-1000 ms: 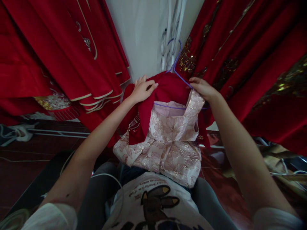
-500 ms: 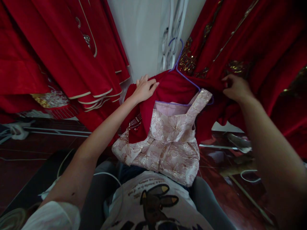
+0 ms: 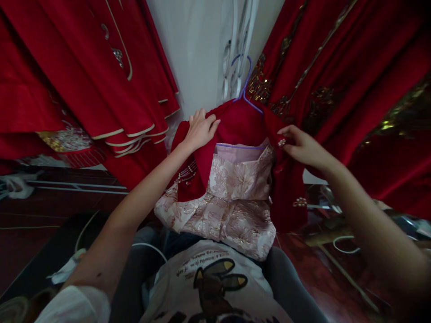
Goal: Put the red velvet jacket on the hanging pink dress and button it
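Observation:
A purple hanger (image 3: pixel 245 87) hangs from a white metal rack and carries a red jacket (image 3: pixel 235 121) over a pink brocade dress (image 3: pixel 232 179). My left hand (image 3: pixel 202 129) grips the jacket at its left shoulder, fingers curled over the fabric. On the other side, my right hand (image 3: pixel 301 143) pinches the jacket's right front edge near a small beaded ornament (image 3: pixel 281 142). That front panel now lies over the dress's right strap. The dress's skirt spreads down over my lap, and its pale lining shows above the hanger's lower bar.
Long red garments (image 3: pixel 84 67) with pale trim hang at left, and red garments with gold embroidery (image 3: pixel 353 80) at right. Behind the hanger stands the white scrolled rack (image 3: pixel 239 45). Low metal bars (image 3: pixel 81 185) and a white cable loop (image 3: pixel 346 245) are near the reddish floor.
My right hand has moved inward to the left, bringing the jacket's right front across the dress's strap and the hanger's right arm. My left hand stays at the left shoulder.

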Demonstrator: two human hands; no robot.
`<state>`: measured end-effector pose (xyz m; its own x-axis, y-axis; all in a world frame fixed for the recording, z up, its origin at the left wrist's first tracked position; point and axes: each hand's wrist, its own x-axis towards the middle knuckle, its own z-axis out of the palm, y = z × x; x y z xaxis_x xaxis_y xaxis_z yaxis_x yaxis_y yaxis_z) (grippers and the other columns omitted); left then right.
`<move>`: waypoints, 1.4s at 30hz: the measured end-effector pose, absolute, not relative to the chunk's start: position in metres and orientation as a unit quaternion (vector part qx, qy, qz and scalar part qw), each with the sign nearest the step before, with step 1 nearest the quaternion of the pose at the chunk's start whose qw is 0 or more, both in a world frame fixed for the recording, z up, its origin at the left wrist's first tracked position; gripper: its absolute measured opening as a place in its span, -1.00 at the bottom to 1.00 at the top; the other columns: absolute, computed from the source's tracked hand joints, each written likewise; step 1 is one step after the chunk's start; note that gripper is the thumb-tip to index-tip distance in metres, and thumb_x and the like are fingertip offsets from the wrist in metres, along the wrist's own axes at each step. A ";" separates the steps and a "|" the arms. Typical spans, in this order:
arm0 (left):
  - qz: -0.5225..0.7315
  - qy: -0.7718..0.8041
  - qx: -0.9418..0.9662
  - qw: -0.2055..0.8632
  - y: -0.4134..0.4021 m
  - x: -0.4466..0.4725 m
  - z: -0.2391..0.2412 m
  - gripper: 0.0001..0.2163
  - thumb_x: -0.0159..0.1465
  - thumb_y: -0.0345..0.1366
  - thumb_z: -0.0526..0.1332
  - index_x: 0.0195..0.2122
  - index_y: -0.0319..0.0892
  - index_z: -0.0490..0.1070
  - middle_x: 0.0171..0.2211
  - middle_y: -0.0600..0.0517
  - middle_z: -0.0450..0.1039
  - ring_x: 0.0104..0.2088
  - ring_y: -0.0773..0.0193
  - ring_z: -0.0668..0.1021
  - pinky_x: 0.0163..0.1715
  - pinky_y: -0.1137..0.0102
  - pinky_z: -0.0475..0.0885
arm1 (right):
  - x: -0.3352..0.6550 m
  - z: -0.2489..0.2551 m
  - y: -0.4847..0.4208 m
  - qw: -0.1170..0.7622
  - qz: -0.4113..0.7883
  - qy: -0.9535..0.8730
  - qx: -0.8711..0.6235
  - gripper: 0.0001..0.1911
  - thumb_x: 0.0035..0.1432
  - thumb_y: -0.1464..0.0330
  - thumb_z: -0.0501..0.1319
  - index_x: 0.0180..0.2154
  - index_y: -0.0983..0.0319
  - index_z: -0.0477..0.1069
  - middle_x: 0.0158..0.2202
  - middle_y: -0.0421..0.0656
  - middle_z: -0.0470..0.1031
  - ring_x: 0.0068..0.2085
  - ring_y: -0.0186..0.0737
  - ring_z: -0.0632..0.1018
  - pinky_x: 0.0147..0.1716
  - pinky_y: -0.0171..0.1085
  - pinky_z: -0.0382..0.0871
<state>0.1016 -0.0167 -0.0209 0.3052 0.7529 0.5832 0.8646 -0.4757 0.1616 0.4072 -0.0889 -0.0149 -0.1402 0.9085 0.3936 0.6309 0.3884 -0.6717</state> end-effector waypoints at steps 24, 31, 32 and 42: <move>-0.520 -0.489 -0.701 -0.009 -0.092 0.119 -0.099 -0.82 0.36 -0.21 0.11 -0.08 -0.14 0.31 -0.13 -0.14 0.42 -0.07 0.05 0.47 -0.01 0.17 0.37 | 0.305 -0.069 -0.106 0.473 0.207 -0.773 -0.368 -0.45 -0.10 0.59 0.10 -0.02 0.13 0.27 -0.10 -0.15 0.44 -0.12 -0.15 0.51 -0.05 -0.16 0.40; -0.509 -0.430 -0.738 -0.104 -0.088 0.134 -0.083 -0.68 0.16 -0.52 0.18 -0.07 -0.11 0.31 -0.20 -0.04 0.48 -0.21 0.15 0.55 -0.16 0.27 0.45 | 0.285 -0.069 -0.110 0.487 0.230 -0.776 -0.327 -0.50 -0.07 0.59 0.11 -0.06 0.11 0.29 -0.12 -0.17 0.44 -0.08 -0.17 0.51 0.00 -0.16 0.39; -0.518 -0.421 -0.735 -0.122 -0.086 0.133 -0.085 -0.66 0.14 -0.53 0.20 -0.07 -0.12 0.33 -0.21 -0.04 0.49 -0.22 0.16 0.55 -0.16 0.27 0.46 | 0.285 -0.070 -0.110 0.487 0.240 -0.773 -0.327 -0.51 -0.05 0.57 0.13 -0.06 0.11 0.29 -0.12 -0.17 0.45 -0.08 -0.17 0.51 -0.03 -0.17 0.41; -0.655 -0.341 -0.582 -0.340 -0.098 0.135 -0.102 -0.76 0.18 -0.40 0.33 -0.16 -0.11 0.36 -0.20 0.00 0.57 -0.17 0.28 0.63 -0.11 0.34 0.54 | 0.291 -0.073 -0.108 0.541 0.283 -0.696 -0.378 -0.75 0.19 0.16 0.26 -0.15 0.12 0.34 -0.16 -0.16 0.48 -0.24 -0.26 0.53 -0.30 -0.28 0.50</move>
<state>0.1347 -0.0976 -0.1020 -0.0909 0.8425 0.5309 -0.0475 -0.5362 0.8428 0.2913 -0.1079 -0.0727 -0.1286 0.8318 0.5399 0.2197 0.5548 -0.8025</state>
